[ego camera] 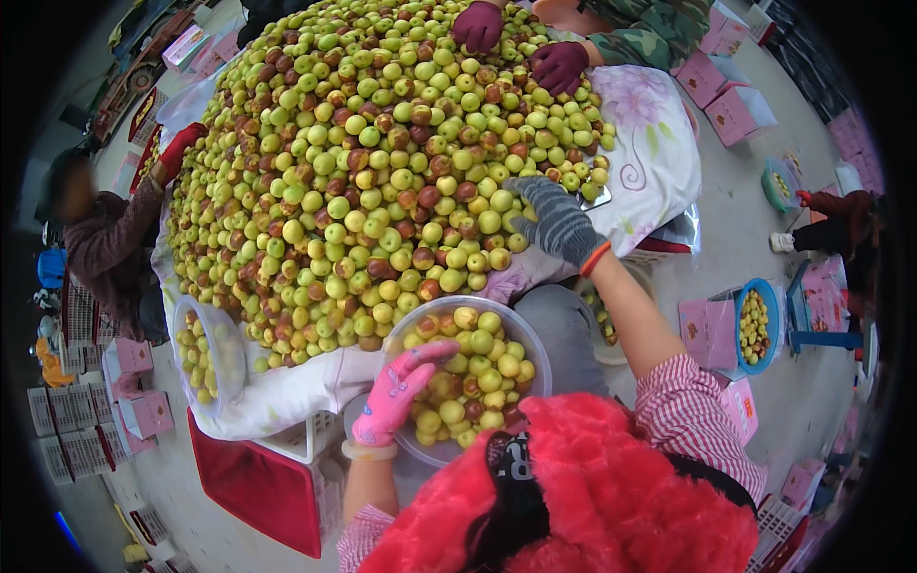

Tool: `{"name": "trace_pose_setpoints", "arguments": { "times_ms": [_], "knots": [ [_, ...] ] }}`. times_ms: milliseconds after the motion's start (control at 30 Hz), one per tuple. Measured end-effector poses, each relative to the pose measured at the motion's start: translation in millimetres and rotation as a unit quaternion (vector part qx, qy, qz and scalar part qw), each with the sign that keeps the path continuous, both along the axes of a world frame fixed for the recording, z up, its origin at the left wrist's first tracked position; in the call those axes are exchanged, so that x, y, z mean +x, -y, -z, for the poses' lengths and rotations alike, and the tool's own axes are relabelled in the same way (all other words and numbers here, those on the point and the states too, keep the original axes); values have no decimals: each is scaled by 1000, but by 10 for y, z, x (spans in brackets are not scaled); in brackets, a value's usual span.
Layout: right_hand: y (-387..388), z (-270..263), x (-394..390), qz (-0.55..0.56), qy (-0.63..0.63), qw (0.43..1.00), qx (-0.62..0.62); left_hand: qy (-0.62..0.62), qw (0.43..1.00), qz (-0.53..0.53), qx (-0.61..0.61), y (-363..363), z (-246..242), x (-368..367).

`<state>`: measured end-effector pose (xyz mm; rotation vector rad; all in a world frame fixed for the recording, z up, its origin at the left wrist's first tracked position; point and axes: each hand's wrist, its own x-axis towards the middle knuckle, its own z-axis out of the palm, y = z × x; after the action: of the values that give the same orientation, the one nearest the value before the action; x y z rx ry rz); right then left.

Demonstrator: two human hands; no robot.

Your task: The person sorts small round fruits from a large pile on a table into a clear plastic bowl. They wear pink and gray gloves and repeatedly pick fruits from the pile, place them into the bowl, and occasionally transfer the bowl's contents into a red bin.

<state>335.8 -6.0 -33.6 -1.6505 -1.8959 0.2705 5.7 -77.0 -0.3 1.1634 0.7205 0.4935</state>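
My left hand (pixel 398 394), in a pink patterned glove, reaches over the left rim of a clear plastic bowl (pixel 542 358). Its fingertips are above the green and brown jujubes (pixel 491 369) in the bowl; its palm side is hidden. At the near right edge of a large jujube heap (pixel 358 179) is my right hand (pixel 559 218), wearing a grey striped knit glove. Its fingers are spread against the fruit, with a yellow-green jujube (pixel 530 213) showing between them. Whether it grips that jujube cannot be told. A flowered white cloth (pixel 648 154) lies under the heap.
Opposite, a person's maroon-gloved hands (pixel 557 68) touch the heap. Another person (pixel 118 236) reaches in from the left. A tilted clear tub of jujubes (pixel 228 358) stands at the left corner. A red-lined crate (pixel 258 487) is below; pink boxes (pixel 738 114) stand on the floor.
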Motion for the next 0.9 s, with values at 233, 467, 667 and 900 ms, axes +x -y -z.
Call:
{"name": "trace_pose_setpoints", "arguments": {
  "times_ms": [233, 467, 667, 900],
  "knots": [
    [-381, 118, -153, -15, 138, 989, -43, -31, 996, -79, 16, -236, -406, 208],
    [-179, 155, -70, -21, -28, 998, 52, 147, 954, 141, -218, 119, -1370, 598],
    [242, 151, -56, -21, -319, 938, -136, 239, 842, 290, -387, 405, -1730, 796],
    [334, 67, 22, -30, -175, 977, -118, 251, 833, 306, -387, 499, -1766, 795]
  ]
}}
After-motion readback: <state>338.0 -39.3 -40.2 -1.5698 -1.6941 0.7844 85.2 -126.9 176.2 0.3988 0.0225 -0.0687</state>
